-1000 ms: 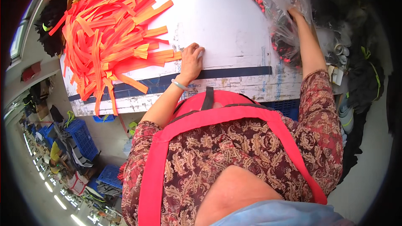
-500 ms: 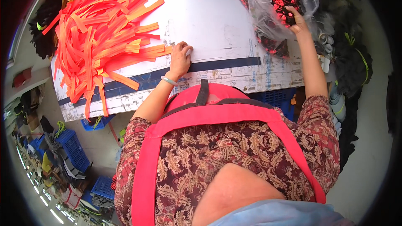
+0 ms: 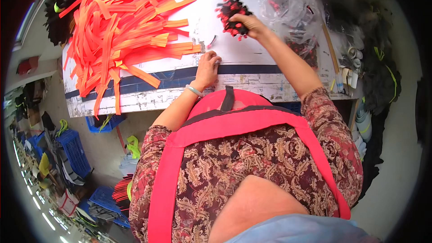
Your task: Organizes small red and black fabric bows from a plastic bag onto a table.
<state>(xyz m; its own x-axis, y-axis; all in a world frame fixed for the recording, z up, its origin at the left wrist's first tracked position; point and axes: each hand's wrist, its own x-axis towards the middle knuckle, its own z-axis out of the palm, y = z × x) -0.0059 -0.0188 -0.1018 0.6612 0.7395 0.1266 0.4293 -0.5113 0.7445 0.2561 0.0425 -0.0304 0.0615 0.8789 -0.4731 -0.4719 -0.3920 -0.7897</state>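
Observation:
My right hand (image 3: 250, 23) is closed around a bunch of small black and red pieces (image 3: 233, 17), held above the white tabletop (image 3: 216, 0). One loose small piece (image 3: 212, 41) shows below the bunch, close to my left hand. My left hand (image 3: 208, 68) rests near the table's front edge with its fingers curled; what lies under them, if anything, is hidden. Left of it spreads a heap of orange fabric strips (image 3: 110, 31), their ends pointing toward my fingers. A clear plastic bag (image 3: 292, 13) with more black and red pieces lies to the right.
A dark blue tape strip (image 3: 252, 69) runs along the worn front edge. Dark material (image 3: 382, 76) hangs beyond the table's right side. Blue crates (image 3: 74, 150) stand on the floor at the left, and another crate (image 3: 105, 123) sits below the table's left front.
My right hand has come out of the plastic bag and moved left with the bunch of black and red pieces. My left hand stays near the front edge, its fingers still curled.

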